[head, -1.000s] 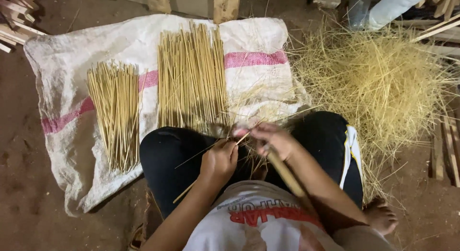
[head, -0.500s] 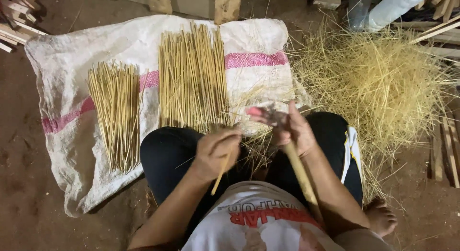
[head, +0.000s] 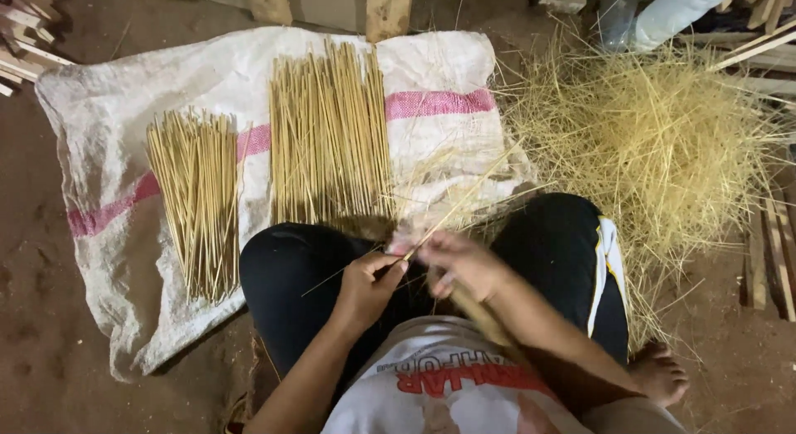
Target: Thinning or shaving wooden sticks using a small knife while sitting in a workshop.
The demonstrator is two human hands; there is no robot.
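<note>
Your left hand (head: 365,286) and right hand (head: 460,264) both pinch one thin bamboo stick (head: 460,203) over your lap, its tip slanting far-right. Two stick bundles (head: 330,135) lie on the white sack (head: 108,111) beyond; shavings pile (head: 655,144) sits right.
</note>
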